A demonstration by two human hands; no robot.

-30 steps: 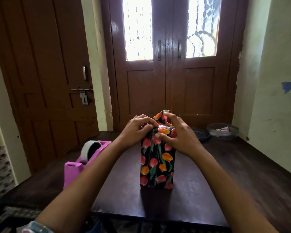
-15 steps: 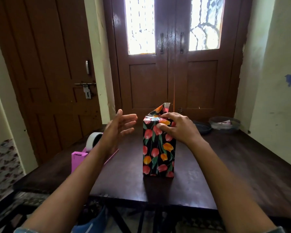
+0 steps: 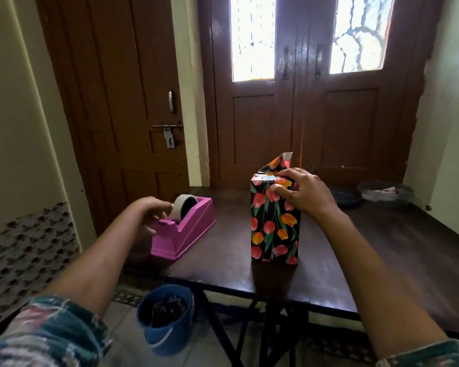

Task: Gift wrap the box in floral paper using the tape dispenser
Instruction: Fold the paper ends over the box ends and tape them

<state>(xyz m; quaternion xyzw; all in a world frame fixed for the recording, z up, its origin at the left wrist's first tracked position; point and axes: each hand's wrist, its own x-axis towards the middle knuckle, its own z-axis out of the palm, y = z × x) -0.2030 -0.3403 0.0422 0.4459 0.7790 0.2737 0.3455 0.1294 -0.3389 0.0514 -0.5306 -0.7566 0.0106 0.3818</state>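
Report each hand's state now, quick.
Left hand: at the tape dispenser, fingers curled; grip cannot be told.
Right hand: holding the folded top of the wrapped box.

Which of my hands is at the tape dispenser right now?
The left hand, at the near end of the pink tape dispenser. The right hand is not there: it grips the top of the wrapped box.

My left hand has left the box top and now is at the tape dispenser, fingers at its roll
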